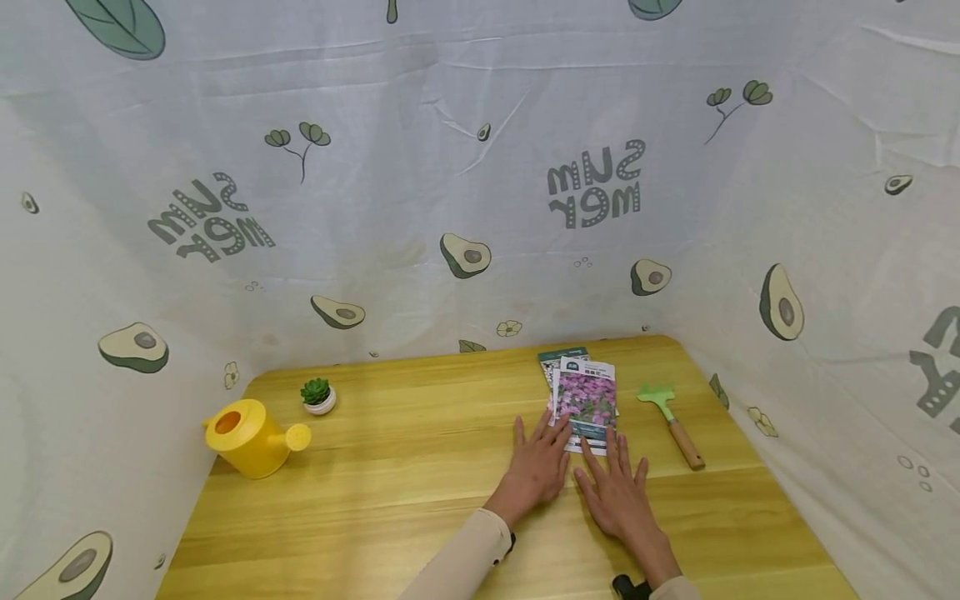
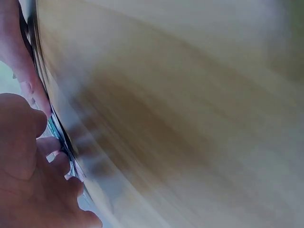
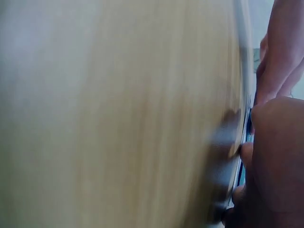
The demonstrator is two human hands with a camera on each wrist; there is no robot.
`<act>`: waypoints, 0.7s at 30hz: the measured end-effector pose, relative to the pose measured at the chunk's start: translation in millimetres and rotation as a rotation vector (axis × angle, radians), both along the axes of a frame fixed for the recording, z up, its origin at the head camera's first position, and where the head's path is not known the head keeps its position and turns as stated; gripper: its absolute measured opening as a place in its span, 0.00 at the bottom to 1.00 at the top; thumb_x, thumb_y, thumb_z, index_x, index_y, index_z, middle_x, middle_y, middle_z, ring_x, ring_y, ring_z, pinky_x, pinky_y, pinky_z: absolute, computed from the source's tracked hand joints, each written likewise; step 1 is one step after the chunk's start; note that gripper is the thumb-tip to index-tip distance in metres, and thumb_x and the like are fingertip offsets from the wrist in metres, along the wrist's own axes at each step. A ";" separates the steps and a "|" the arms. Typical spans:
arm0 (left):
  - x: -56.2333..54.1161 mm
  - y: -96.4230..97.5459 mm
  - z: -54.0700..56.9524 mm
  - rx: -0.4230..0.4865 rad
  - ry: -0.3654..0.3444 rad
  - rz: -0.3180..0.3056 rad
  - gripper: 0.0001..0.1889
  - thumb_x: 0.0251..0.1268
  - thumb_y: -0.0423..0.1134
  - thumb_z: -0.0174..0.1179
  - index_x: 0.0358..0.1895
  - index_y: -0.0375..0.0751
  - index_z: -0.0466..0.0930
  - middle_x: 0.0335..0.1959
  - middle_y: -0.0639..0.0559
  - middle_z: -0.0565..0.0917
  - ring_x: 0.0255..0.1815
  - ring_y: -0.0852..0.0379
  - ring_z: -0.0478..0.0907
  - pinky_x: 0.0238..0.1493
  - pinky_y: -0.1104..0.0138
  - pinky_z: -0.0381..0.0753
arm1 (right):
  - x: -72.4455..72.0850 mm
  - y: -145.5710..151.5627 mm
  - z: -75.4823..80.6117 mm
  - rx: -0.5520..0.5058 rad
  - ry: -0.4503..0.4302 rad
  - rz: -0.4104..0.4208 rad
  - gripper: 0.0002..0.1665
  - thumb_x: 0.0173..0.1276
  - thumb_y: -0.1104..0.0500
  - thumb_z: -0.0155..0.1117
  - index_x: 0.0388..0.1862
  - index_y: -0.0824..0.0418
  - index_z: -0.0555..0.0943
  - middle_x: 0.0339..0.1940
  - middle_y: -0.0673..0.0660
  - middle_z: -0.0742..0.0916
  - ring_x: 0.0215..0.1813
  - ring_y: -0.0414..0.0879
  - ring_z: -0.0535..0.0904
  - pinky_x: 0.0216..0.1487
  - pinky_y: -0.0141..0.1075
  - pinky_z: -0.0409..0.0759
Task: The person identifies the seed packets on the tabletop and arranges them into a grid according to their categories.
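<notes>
A small stack of seed packets lies toward the back right of the table, the top seed packet (image 1: 587,396) printed with pink-purple flowers. Under it, a packet with a dark green top (image 1: 551,357) sticks out at the upper left. My left hand (image 1: 536,468) lies with fingers spread, its fingertips on the stack's lower left edge. Beside it, my right hand (image 1: 617,493) is spread flat, fingertips at the lower edge of the top packet. Both wrist views catch the left hand (image 2: 38,175) and right hand (image 3: 275,161) close up, with the packets mostly hidden behind the fingers.
Right of the packets lies a small hand rake (image 1: 677,429) with a green head and wooden handle. A yellow watering can (image 1: 251,442) and a potted succulent (image 1: 318,396) stand at the left of the wooden table (image 1: 360,508). Printed cloth (image 1: 405,192) hangs around the table.
</notes>
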State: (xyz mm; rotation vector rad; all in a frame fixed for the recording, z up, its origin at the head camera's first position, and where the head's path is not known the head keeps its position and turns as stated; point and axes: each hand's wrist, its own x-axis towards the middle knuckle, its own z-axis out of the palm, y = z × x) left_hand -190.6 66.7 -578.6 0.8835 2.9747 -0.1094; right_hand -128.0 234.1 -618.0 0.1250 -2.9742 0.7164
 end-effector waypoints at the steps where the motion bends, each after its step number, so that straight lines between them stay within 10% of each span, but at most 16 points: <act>1: -0.6 0.0 -1.3 -0.005 0.001 0.003 0.29 0.91 0.54 0.36 0.89 0.61 0.55 0.89 0.66 0.53 0.90 0.57 0.48 0.84 0.41 0.59 | 0.6 -0.4 1.9 -0.010 -0.002 0.000 0.39 0.89 0.39 0.47 0.84 0.65 0.67 0.87 0.79 0.50 0.87 0.78 0.39 0.72 0.87 0.33; 11: -3.3 -6.5 -17.2 -0.011 0.031 0.049 0.31 0.91 0.56 0.37 0.89 0.56 0.54 0.90 0.62 0.51 0.91 0.52 0.46 0.85 0.40 0.57 | 6.1 -10.6 30.0 0.009 -0.074 -0.011 0.36 0.88 0.46 0.51 0.85 0.65 0.66 0.86 0.81 0.48 0.86 0.80 0.42 0.73 0.86 0.35; 21: -3.9 -16.7 -9.1 0.045 0.059 0.025 0.26 0.90 0.53 0.42 0.79 0.48 0.70 0.90 0.52 0.53 0.90 0.53 0.48 0.82 0.40 0.64 | 4.8 -11.1 28.8 0.057 -0.104 -0.014 0.37 0.89 0.46 0.51 0.85 0.64 0.64 0.87 0.79 0.49 0.86 0.80 0.41 0.73 0.86 0.34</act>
